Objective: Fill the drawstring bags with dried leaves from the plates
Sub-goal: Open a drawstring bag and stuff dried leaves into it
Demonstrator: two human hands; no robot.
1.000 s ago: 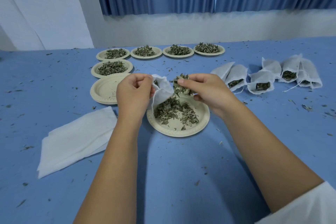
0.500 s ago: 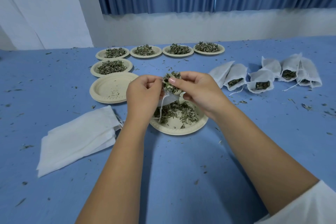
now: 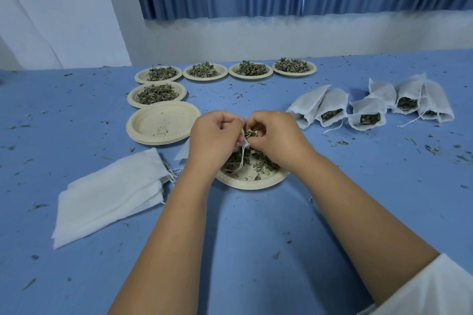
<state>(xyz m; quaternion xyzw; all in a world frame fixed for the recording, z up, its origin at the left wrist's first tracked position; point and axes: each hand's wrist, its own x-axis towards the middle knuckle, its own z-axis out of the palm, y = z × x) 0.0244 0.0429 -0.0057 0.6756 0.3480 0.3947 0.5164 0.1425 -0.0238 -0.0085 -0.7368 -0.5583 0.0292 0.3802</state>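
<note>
Stack of empty bags (image 3: 110, 197) lies at 8 o'clock from the hands, empty plate stack (image 3: 143, 133) at 10, leaf-heaped plates (image 3: 131, 97) from 11 to 1. L hand (image 3: 215, 133) grips the drawstring bag (image 3: 245, 142) by its mouth, cord dangling over the near plate (image 3: 252, 184) of dried leaves (image 3: 263, 165). R hand (image 3: 276, 135), fingers curled, pinches leaves at the bag's mouth, touching L. Filled bags (image 3: 368, 110) sit at 2 o'clock on the blue table (image 3: 256, 250).
</note>
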